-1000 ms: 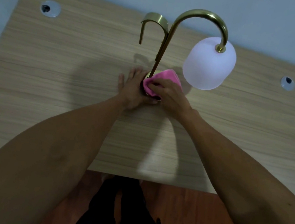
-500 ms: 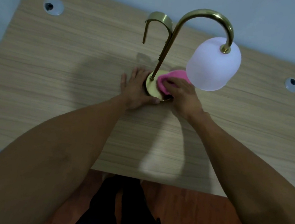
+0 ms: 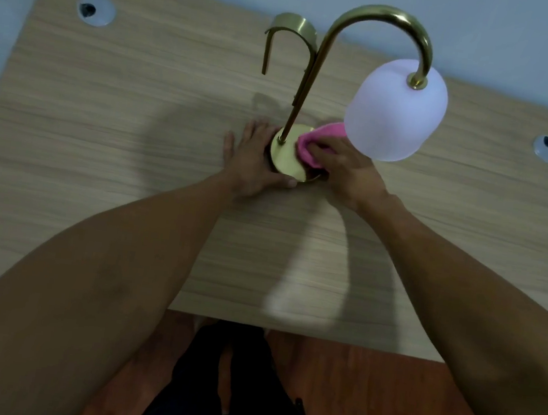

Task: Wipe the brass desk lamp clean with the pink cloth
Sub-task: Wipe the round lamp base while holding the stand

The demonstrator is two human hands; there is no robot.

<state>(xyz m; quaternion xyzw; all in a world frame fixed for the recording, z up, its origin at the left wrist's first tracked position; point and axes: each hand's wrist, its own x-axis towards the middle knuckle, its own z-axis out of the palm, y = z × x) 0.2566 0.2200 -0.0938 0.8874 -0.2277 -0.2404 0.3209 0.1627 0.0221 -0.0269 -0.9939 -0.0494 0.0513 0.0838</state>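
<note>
Pressing pink cloth (image 3: 311,143) onto lamp base (image 3: 287,160), right hand (image 3: 346,171) fingers clutching it; left hand (image 3: 254,163) flat.

1. My left hand (image 3: 254,163) lies flat, palm down, with the fingers spread and stretched forward; the thumb points to the right.
2. My right hand (image 3: 346,169) is bent at the knuckles, the fingers curled down and closed on the pink cloth (image 3: 312,139).
3. Both my forearms are bare and reach forward; they come closer to each other toward the wrists.
</note>
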